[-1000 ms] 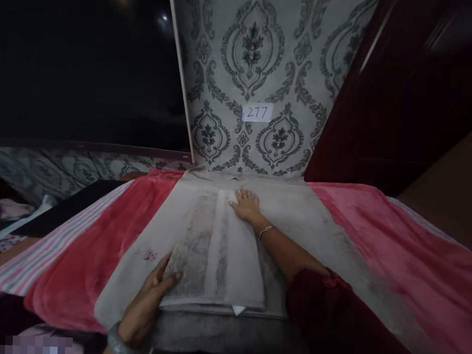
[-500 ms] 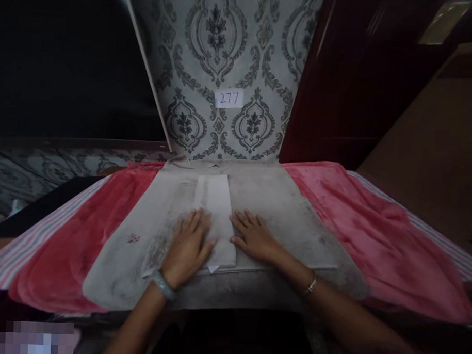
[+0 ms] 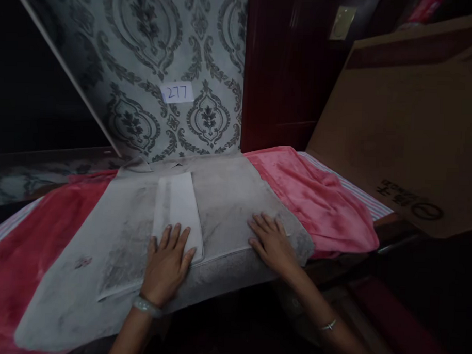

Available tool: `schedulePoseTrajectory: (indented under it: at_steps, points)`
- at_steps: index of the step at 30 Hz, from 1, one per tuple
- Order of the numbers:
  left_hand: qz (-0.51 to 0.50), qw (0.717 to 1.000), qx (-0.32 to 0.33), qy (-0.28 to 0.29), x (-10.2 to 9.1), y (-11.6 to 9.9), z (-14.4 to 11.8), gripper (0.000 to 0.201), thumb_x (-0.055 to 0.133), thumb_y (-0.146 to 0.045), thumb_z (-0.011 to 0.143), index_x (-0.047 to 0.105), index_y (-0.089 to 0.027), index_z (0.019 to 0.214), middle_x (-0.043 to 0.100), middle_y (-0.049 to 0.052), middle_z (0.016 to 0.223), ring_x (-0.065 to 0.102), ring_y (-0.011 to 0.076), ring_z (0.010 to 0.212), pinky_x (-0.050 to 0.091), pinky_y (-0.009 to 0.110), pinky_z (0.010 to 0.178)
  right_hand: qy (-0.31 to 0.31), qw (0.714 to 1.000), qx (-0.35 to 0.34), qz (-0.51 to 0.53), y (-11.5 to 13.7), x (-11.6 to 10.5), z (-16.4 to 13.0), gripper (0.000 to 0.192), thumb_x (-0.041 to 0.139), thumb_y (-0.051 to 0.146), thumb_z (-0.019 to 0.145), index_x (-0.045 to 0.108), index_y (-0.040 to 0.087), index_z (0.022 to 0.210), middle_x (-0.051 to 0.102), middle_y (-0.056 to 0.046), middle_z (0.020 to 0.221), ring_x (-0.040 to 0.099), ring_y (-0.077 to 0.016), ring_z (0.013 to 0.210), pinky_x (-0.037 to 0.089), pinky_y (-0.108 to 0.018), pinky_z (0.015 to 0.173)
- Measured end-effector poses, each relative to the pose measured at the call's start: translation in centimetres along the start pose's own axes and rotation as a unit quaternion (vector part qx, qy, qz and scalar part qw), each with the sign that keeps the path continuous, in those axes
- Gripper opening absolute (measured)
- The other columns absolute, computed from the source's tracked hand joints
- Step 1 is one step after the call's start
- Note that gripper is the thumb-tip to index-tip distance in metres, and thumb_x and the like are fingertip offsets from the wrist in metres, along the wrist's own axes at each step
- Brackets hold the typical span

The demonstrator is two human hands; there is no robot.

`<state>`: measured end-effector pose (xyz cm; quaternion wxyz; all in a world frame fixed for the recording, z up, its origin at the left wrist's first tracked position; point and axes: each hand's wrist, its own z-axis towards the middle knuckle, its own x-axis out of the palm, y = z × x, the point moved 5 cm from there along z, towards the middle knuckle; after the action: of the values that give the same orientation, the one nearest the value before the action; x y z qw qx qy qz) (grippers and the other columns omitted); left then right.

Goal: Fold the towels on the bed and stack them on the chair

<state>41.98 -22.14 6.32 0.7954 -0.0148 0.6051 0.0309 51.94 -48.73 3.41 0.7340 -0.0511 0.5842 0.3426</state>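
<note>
A grey plush cloth (image 3: 228,189) is spread flat, with a layered fold along its near side. On it lies a long white folded piece (image 3: 184,201), its material hard to tell. My left hand (image 3: 165,267) rests palm down across the near end of the white piece, fingers spread. Farther right, my right hand (image 3: 272,243) lies flat on the grey cloth close to its right edge, fingers apart and holding nothing. A small reddish flower mark (image 3: 83,262) shows on the cloth's left part.
Pink blanket (image 3: 297,184) lies under the grey cloth, over a striped sheet (image 3: 359,197). A large cardboard box (image 3: 411,131) leans at the right. Behind are patterned wallpaper (image 3: 148,34) with a "277" label (image 3: 177,92), and a dark screen (image 3: 38,87) at left.
My right hand has slid right, away from the white piece toward the cloth's right edge. My left hand stays at the white piece's near end. The view has turned right.
</note>
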Motion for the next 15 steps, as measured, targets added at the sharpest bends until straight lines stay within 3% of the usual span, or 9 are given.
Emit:
schedulePoseTrajectory:
  at_steps: [4,7,15]
  points:
    - [0.015,0.997,0.057,-0.045,0.3,-2.2,-1.0,0.064,0.043,-0.048,0.096,0.046,-0.009,0.147,0.046,0.02,0.151,0.041,0.0364,0.142,0.03,0.064,0.114,-0.101,0.992,0.057,0.05,-4.7,-0.8,-1.0,0.054,0.048,0.041,0.094,0.055,0.019,0.142,0.044,-0.013,0.153,0.04,-0.032,0.141,0.036,-0.056,0.113]
    - [0.025,0.994,0.076,-0.075,0.5,-3.4,-1.4,0.064,0.044,-0.048,0.096,0.05,-0.007,0.144,0.047,0.023,0.15,0.043,0.0378,0.14,0.032,0.061,0.114,-0.151,0.981,0.082,0.089,-7.0,-1.4,-1.5,0.057,0.045,0.045,0.094,0.053,0.015,0.143,0.054,-0.016,0.144,0.052,-0.0293,0.131,0.042,-0.051,0.109]
    - [0.021,0.99,0.117,-0.074,1.1,-4.8,-1.4,0.053,0.038,-0.036,0.099,0.052,-0.006,0.141,0.05,0.022,0.148,0.047,0.0338,0.139,0.039,0.054,0.114,-0.167,0.975,0.111,0.096,-6.8,-2.1,-0.9,0.057,0.046,0.039,0.09,0.056,0.012,0.139,0.065,-0.017,0.126,0.057,-0.0311,0.12,0.042,-0.052,0.107]
